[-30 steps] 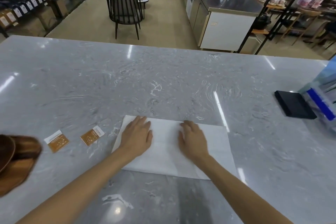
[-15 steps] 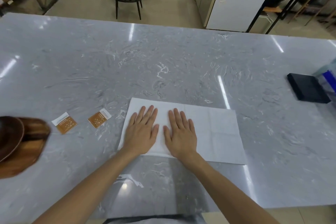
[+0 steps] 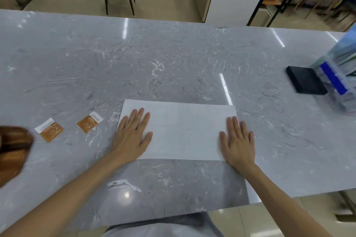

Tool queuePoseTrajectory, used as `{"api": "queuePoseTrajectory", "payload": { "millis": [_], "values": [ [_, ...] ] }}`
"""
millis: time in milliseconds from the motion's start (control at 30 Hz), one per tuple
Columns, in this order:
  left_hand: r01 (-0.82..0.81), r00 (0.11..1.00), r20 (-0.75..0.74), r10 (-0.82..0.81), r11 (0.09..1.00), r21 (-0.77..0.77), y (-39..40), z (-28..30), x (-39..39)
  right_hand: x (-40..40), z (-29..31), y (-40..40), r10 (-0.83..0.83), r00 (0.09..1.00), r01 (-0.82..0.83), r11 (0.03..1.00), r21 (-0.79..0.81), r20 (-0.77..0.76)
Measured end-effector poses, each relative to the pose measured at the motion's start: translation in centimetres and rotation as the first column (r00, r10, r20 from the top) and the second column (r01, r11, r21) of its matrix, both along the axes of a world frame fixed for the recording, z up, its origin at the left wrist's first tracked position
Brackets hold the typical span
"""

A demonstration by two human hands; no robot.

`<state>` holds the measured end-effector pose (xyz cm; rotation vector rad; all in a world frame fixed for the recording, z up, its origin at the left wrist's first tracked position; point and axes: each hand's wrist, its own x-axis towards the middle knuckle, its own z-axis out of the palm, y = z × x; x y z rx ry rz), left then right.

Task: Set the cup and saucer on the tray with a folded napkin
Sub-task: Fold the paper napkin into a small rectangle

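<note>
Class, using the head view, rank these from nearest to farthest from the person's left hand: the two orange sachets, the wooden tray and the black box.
From the left hand:
1. Right-hand orange sachet, just left of the napkin.
2. Left-hand orange sachet, further left.
3. Wooden tray, at the left edge.
4. Black box, far right.

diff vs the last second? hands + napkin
The hands slid apart along the napkin: the left hand now lies flat on its left end, the right hand flat on its right end, after being side by side near the left half. Nothing was gripped or released. The napkin stays flat on the marble counter; the two orange sachets and the black box look unmoved.
</note>
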<state>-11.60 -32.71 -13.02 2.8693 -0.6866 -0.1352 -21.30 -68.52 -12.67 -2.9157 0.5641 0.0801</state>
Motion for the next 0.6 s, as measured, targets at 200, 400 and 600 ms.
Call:
{"api": "queuePoseTrajectory", "payload": {
  "millis": [200,400,600],
  "values": [
    [0.049,0.996,-0.073,-0.058,0.992,-0.119,-8.3,1.9,-1.3,2.2,0.9,3.9,0.196,0.974,-0.198,0.980,0.007,0.110],
    [0.100,0.995,-0.025,-0.101,0.995,-0.007,-10.5,0.8,-4.4,2.1,-0.5,4.4,0.262,0.964,-0.264,0.962,0.064,0.044],
    [-0.069,0.998,-0.014,0.069,0.998,0.004,-6.0,0.0,-4.2,-0.3,-0.7,-1.2,0.176,0.984,-0.178,0.982,0.061,0.031]
  ]
}}
